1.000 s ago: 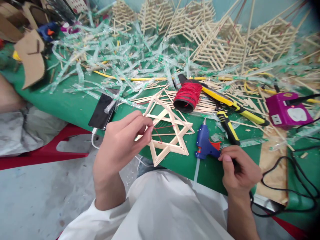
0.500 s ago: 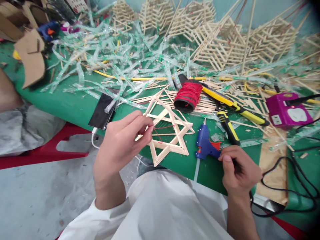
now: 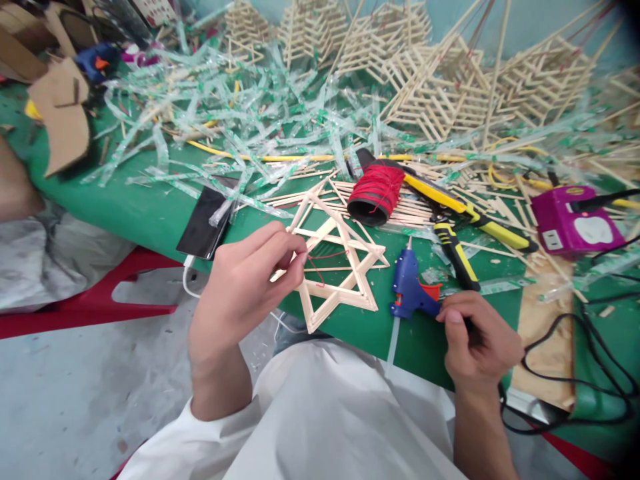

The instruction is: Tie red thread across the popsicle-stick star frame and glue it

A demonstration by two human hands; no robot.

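Note:
A star-shaped frame of thin wooden sticks point(image 3: 350, 293) lies at the front edge of the green table. My left hand point(image 3: 250, 280) is over its left points, thumb and fingertips pinched together on a thin red string point(image 3: 327, 255). The string runs across the star's middle, and one end hangs in a small curl. To the right, my right hand point(image 3: 480, 340) is closed around the handle end of a blue glue gun point(image 3: 407, 283). The gun's nozzle points away from me, and a clear glue stick point(image 3: 393, 343) sticks out of its back.
Behind the star stand a spool of red string point(image 3: 377, 190), yellow-black pliers point(image 3: 455, 257) and loose sticks. A phone point(image 3: 204, 223) lies left, a purple box point(image 3: 575, 220) right. Plastic strips point(image 3: 280, 120) and stick frames point(image 3: 450, 87) fill the back. Another person's arm point(image 3: 17, 180) is far left.

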